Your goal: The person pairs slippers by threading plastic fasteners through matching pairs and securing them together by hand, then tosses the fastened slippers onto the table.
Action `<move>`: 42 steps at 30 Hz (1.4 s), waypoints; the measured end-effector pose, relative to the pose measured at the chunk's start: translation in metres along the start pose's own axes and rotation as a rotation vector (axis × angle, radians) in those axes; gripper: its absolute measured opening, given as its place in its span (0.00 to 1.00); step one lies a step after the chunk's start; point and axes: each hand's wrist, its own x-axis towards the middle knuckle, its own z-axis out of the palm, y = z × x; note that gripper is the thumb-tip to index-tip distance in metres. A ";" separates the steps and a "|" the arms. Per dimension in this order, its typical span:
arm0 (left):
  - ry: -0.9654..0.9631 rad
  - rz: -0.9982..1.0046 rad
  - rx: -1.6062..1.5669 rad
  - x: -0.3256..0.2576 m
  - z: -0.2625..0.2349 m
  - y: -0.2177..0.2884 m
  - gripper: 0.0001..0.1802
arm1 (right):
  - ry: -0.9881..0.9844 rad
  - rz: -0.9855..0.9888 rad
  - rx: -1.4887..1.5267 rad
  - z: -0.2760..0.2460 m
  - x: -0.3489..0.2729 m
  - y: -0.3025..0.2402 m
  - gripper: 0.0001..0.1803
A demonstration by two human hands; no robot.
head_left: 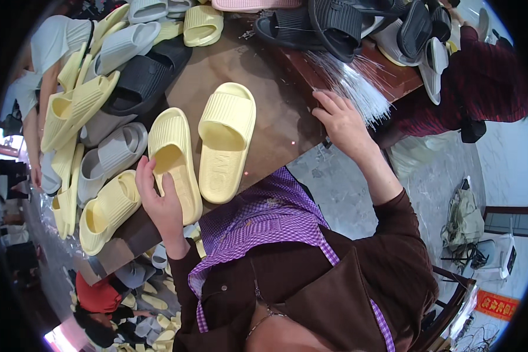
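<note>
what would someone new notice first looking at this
Two pale yellow slides lie side by side mid-table: the left hand grips the heel of the left slide, with the right slide beside it. The right hand reaches to a bundle of thin white plastic ties at the table's right edge. Yellow, grey and black slides heap up on the left.

pale yellow slippers (199,144), purple checked apron (264,220)

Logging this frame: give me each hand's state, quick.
Left hand: fingers curled on the heel of a yellow slide sandal.
Right hand: open, touching the bundle of clear plastic strands.
</note>
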 end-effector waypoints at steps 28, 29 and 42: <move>-0.438 0.018 -0.807 0.004 0.060 0.066 0.16 | 0.635 -0.408 0.869 -0.008 0.072 -0.117 0.11; -0.435 0.015 -0.806 0.003 0.063 0.066 0.16 | 0.621 -0.388 0.917 -0.006 0.070 -0.117 0.11; -0.270 -0.144 -0.907 0.002 0.086 0.033 0.04 | 0.233 -0.098 0.423 -0.004 0.087 -0.064 0.26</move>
